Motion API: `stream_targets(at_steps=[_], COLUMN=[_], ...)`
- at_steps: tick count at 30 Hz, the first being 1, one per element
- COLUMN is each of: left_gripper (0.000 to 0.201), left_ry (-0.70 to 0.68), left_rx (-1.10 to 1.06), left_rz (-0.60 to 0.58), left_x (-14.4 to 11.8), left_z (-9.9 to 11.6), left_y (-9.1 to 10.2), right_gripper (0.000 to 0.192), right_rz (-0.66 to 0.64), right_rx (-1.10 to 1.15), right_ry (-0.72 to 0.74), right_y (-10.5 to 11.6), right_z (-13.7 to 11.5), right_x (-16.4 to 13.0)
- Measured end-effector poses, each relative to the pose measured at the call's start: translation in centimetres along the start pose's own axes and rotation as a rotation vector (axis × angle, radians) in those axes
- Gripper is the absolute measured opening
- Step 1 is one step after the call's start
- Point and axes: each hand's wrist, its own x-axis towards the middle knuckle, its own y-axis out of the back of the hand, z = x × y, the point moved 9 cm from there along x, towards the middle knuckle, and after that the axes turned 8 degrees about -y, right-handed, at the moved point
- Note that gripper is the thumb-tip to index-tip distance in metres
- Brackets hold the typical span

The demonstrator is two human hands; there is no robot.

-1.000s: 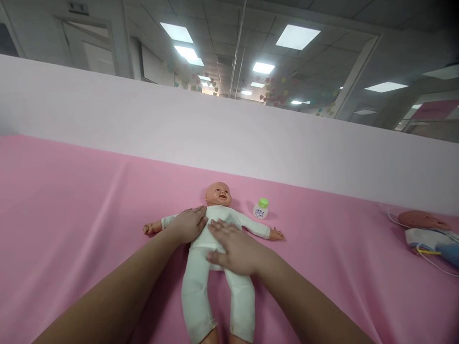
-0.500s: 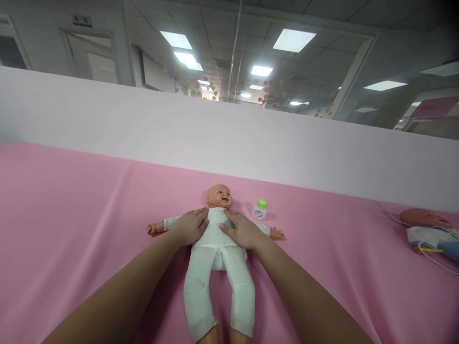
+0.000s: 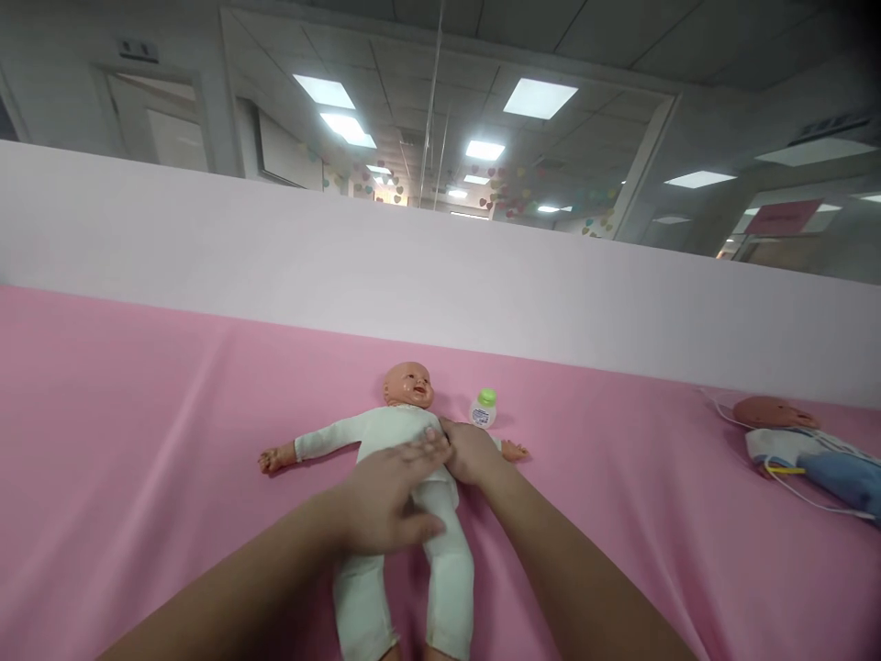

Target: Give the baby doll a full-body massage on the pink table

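Note:
A baby doll point(image 3: 403, 427) in a white suit lies on its back on the pink sheet, head away from me and arms out to both sides. My left hand point(image 3: 394, 491) is slightly blurred and open, its fingers stretched across the doll's belly and its thumb apart over the upper leg. Whether that palm touches the cloth I cannot tell. Against the doll's right-hand side in view rests my right hand point(image 3: 472, 452), fingers lying flat near the armpit and partly hidden. Just beyond it stands a small clear bottle with a green cap point(image 3: 484, 408).
A second doll point(image 3: 812, 450) in blue and white lies at the far right with a thin white tube and a yellow piece on it. The pink sheet point(image 3: 151, 441) has folds. Behind it runs a low white wall point(image 3: 413, 275) with glass above.
My left hand has slid from the doll's chest and shoulder down and across to the belly. My right hand has shifted off the chest to the doll's side. The view has turned slightly right.

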Motion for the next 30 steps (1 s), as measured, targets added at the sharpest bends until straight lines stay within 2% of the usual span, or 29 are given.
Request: stream_targets(at_steps=[2, 5, 10, 13, 17, 23, 30], left_gripper=[0.089, 0.088, 0.084, 0.075, 0.078, 0.080, 0.071], left_ry=[-0.092, -0.087, 0.052, 0.130, 0.268, 0.361, 0.513], left_rx=[-0.086, -0.102, -0.012, 0.024, 0.084, 0.080, 0.094], left_rz=[-0.039, -0.049, -0.035, 0.014, 0.066, 0.108, 0.196], left_x=[0.3, 0.4, 0.7, 1.4, 1.8, -0.2, -2.9], left_z=[2.2, 2.0, -2.8, -5.3, -8.0, -10.9, -14.5], left_y=[-0.7, -1.1, -1.2, -1.1, -0.8, -0.2, 0.2], right_gripper=[0.062, 0.058, 0.044, 0.046, 0.048, 0.049, 0.043], right_rz=[0.003, 0.022, -0.013, -0.032, -0.056, -0.123, -0.051], right_rx=[-0.004, 0.013, 0.060, 0.059, 0.066, 0.108, -0.016], right_ry=[-0.015, -0.002, 0.078, 0.082, 0.074, 0.055, 0.105], right_y=[0.1, 0.4, 0.2, -0.2, -0.2, 0.4, 1.9], right_z=[0.1, 0.1, 0.0, 0.2, 0.3, 0.3, -1.3], right_x=[0.0, -0.2, -0.4, -0.2, -0.2, -1.0, -2.2])
